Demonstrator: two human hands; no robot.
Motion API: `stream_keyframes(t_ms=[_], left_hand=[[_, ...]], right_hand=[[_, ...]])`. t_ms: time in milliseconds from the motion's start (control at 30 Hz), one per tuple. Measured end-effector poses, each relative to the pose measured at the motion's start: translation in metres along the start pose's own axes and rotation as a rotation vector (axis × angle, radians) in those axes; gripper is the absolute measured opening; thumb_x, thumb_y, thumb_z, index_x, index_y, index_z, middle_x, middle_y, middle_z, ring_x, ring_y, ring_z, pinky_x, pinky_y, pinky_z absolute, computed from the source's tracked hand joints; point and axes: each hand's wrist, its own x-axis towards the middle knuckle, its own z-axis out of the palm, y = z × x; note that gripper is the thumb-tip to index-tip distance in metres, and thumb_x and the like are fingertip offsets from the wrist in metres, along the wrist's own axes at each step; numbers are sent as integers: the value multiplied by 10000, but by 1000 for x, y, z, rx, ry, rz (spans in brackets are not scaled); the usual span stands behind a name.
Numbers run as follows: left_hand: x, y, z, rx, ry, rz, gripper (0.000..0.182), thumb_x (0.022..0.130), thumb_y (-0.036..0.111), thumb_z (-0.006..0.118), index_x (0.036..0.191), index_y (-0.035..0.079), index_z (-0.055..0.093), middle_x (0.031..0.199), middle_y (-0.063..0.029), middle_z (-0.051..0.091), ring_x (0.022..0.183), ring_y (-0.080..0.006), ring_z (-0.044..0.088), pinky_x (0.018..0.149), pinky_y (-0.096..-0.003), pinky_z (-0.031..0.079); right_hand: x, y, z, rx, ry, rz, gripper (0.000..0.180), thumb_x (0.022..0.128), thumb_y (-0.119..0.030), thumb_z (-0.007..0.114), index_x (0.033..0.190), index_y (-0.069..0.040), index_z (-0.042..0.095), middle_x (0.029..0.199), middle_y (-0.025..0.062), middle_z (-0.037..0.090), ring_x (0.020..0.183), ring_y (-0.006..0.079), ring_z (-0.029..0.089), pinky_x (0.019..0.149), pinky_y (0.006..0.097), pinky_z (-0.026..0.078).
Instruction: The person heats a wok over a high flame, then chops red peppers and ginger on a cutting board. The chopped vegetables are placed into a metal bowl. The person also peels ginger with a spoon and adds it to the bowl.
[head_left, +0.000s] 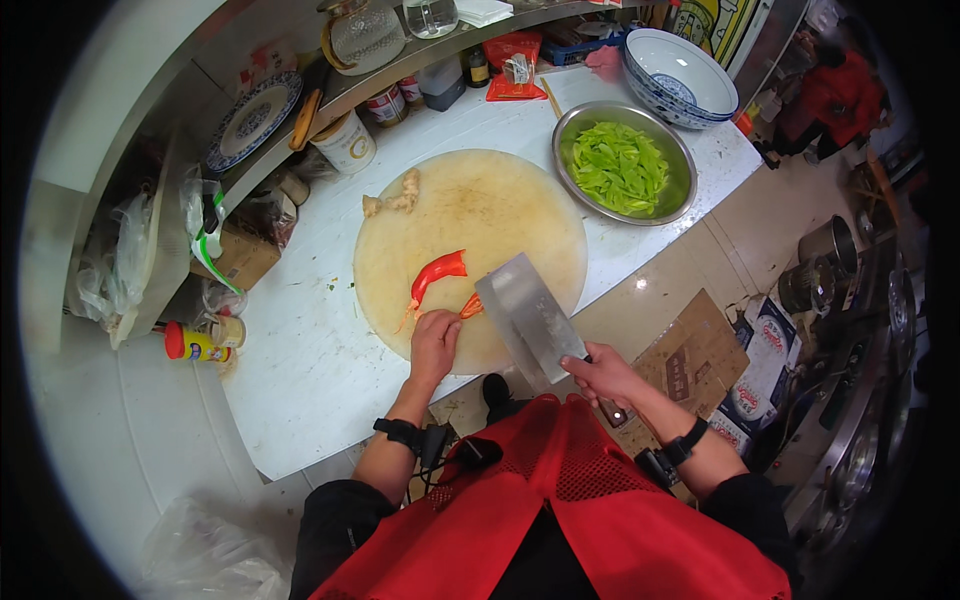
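On the round cutting board (510, 202) lies a curved piece of red pepper (437, 274), with stringy pith and seeds (409, 316) trailing from its lower end. My left hand (435, 341) is on the board just below these scraps, fingers curled; a smaller, opened red pepper piece (472, 306) lies at its fingertips, between the hand and the blade. Whether the fingers grip that piece is not clear. My right hand (606, 373) holds a cleaver (531, 311) by its handle, the broad blade over the board's lower right. Ginger root (405, 193) rests at the board's upper left.
A steel bowl (694, 176) of sliced green vegetable (621, 166) stands right of the board, with stacked blue-and-white bowls (679, 79) behind. Cans, a tub (345, 142) and a red packet (516, 66) line the table's back under a shelf. A person in red (840, 94) is at far right.
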Motion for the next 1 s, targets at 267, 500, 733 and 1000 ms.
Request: stream_keyframes(t_ms=[267, 500, 733, 1000], left_hand=[[13, -5, 9, -19, -13, 57, 80, 901, 57, 706, 973, 29, 728, 986, -139, 707, 951, -353, 649, 850, -424, 517], [12, -2, 10, -31, -50, 64, 89, 901, 73, 707, 973, 26, 730, 976, -145, 708, 945, -349, 653, 855, -430, 521], [24, -1, 21, 18, 65, 14, 101, 876, 68, 734, 961, 23, 702, 977, -147, 684, 919, -359, 637, 834, -434, 521], [34, -4, 10, 39, 29, 151, 164, 868, 40, 723, 1029, 34, 696, 1057, -145, 675, 1014, -361, 618, 883, -435, 513]], right_hand=[[27, 8, 5, -170, 25, -14, 335, 1005, -289, 664, 1048, 31, 575, 664, 40, 537, 464, 131, 522, 398, 321, 444], [19, -4, 43, -411, 130, -72, 440, 1014, -360, 631, 1042, 74, 568, 633, 112, 584, 440, 202, 581, 467, 371, 503], [23, 1, 39, -353, 150, -39, 384, 1025, -326, 629, 1059, 53, 579, 608, 80, 563, 433, 187, 554, 450, 372, 485], [-23, 5, 11, 53, 226, 3, 279, 1035, -293, 635, 1100, -26, 586, 688, 6, 511, 475, 103, 485, 402, 281, 451]])
